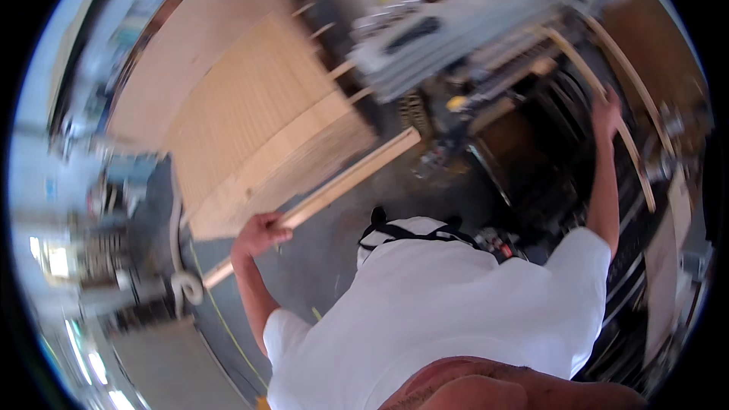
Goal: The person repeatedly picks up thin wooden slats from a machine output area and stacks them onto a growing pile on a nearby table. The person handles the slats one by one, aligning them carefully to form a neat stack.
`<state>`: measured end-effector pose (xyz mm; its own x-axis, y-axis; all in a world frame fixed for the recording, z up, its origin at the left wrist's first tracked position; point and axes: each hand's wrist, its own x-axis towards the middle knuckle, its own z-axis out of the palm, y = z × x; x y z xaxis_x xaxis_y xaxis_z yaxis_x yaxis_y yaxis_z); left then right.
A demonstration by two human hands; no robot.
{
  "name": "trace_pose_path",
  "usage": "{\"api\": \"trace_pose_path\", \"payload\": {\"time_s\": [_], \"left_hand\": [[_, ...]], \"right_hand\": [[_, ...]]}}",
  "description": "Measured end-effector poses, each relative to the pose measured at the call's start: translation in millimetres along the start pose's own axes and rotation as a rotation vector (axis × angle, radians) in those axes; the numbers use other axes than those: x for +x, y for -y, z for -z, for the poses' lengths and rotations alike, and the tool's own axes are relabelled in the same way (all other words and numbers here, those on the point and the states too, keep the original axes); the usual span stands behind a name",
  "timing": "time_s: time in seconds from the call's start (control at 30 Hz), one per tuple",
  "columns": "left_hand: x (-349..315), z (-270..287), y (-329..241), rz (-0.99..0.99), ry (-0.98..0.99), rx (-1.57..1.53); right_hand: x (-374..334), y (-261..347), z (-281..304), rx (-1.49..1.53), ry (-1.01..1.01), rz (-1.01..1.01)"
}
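Note:
My left hand [260, 235] is closed round a long, straight wooden strip [353, 175], gripping it toward its lower left end. The strip slants up to the right, in front of a stack of wooden panels. Far out to the right, my right hand [605, 115] is on a second wooden strip [585, 68], which looks curved in this wide view. Its fingers are blurred but seem wrapped round the wood. Another similar strip [634, 80] runs alongside, just right of that hand, apart from it.
A stack of plywood panels [258, 118] stands at the left. Long grey boards [471, 23] lie across the far side. Dark racks and metal parts fill the right, with a brown sheet [645, 38] behind. A pale hose [186, 287] lies on the floor at left.

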<state>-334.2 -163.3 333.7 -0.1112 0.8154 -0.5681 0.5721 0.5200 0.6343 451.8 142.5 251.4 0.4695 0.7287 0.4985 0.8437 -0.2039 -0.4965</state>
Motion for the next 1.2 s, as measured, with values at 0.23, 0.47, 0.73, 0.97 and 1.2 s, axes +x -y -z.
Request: {"api": "trace_pose_path", "payload": {"time_s": [0.23, 0.47, 0.73, 0.97, 1.2], "left_hand": [[-24, 148, 128, -0.13, -0.271, -0.301], [98, 301, 257, -0.057, -0.815, -0.194], [226, 393, 306, 0.206, -0.951, 0.077], [280, 405, 303, 0.258, -1.001, 0.082], [286, 406, 308, 0.247, -1.025, 0.048]], "right_hand": [[-160, 166, -18, 0.475, 0.137, 0.144], [-316, 301, -61, 0.468, 0.491, 0.278], [-415, 318, -44, 0.178, 0.844, 0.191], [-456, 285, -14, 0.017, 0.771, 0.06], [-484, 265, 9, 0.055, 0.777, -0.129]]}}
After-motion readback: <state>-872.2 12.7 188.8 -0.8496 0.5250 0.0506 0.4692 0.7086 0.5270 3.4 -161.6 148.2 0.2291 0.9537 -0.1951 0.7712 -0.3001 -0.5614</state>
